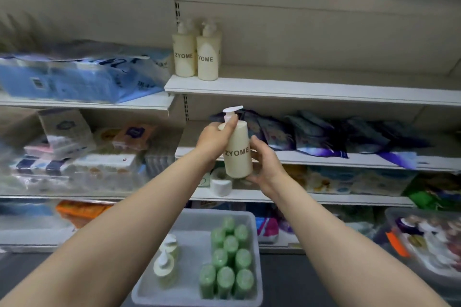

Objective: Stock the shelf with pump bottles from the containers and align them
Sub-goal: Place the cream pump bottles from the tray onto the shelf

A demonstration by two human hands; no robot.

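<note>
I hold a cream pump bottle marked ZYOME upright in front of the shelves, between the upper shelf and the grey bin below. My left hand grips its shoulder, fingers curled up by the white pump, while my right hand wraps the lower body from the side and cups its base. On the upper shelf two matching cream bottles stand upright, touching, at its left end. In the bin, two more cream pump bottles stand at the left, green-capped bottles clustered at the right. A blue pack lies on the neighbouring shelf.
</note>
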